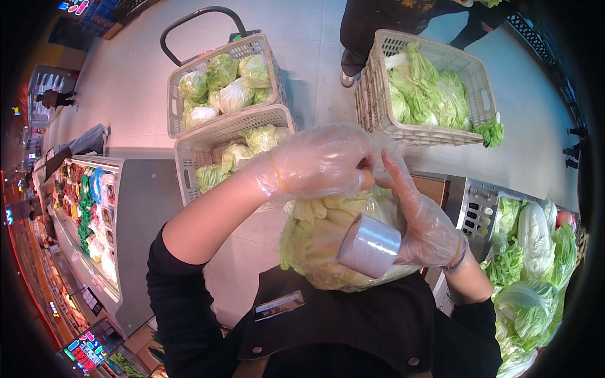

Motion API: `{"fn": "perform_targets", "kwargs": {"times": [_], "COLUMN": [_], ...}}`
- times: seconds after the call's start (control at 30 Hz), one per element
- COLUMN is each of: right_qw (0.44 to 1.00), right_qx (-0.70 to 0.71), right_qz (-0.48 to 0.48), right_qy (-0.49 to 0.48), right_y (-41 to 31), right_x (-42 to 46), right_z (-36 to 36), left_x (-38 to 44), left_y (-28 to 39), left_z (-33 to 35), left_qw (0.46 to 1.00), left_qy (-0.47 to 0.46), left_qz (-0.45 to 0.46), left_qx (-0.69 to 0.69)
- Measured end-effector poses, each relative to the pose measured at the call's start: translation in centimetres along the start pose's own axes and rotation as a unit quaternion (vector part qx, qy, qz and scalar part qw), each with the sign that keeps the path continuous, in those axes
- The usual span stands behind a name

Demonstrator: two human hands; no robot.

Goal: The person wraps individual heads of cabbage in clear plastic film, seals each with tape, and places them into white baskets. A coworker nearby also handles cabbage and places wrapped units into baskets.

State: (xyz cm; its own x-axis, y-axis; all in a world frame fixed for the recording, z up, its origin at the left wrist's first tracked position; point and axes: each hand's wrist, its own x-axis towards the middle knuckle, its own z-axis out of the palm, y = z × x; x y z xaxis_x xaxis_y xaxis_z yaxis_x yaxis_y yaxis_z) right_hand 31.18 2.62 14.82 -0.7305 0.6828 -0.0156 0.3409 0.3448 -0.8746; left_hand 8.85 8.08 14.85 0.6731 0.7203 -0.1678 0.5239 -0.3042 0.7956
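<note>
A large pale green leafy head [321,245], probably napa cabbage, lies against my dark apron, partly under clear film. My left hand [326,163], in a clear plastic glove with a band at the wrist, is curled above the top of the head; what its fingers pinch is unclear. At the right side is my gloved right hand [420,222], one finger stretched up beside the left hand and its lower part near a roll of clear plastic film [370,245]. The roll lies tilted against the head. Whether the right hand grips the roll or the head is hidden.
Crates of leafy heads stand at upper left [172,106], centre left [182,165] and upper right [479,59], a person's legs [354,42] beside the last. Cabbages [527,302] fill a display on the right. A refrigerated case [146,236] stands at left.
</note>
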Motion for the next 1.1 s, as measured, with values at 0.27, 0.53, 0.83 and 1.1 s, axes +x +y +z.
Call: {"fn": "perform_targets", "kwargs": {"times": [0.27, 0.53, 0.83, 1.1], "right_qw": [0.999, 0.994, 0.943, 0.708], "right_qx": [0.037, 0.019, 0.249, 0.652], "right_qz": [0.023, 0.11, 0.211, 0.265], "right_qy": [0.001, -0.009, -0.066, -0.06], "right_y": [-0.2, 0.5, 4.4, 11.4], "right_x": [0.1, -0.5, -0.8, -1.7], "right_z": [0.1, -0.2, -1.1, 1.4], "left_x": [0.0, -4.5, -2.6, -9.4], "left_y": [-1.0, 5.2, 4.0, 3.3], "left_z": [-0.1, -1.0, 3.2, 4.5], "left_qw": [0.998, 0.998, 0.962, 0.831], "left_qy": [-0.057, 0.056, 0.034, 0.04], "left_qz": [-0.025, -0.017, 0.01, -0.085], "left_qx": [0.016, -0.019, -0.27, -0.549]}}
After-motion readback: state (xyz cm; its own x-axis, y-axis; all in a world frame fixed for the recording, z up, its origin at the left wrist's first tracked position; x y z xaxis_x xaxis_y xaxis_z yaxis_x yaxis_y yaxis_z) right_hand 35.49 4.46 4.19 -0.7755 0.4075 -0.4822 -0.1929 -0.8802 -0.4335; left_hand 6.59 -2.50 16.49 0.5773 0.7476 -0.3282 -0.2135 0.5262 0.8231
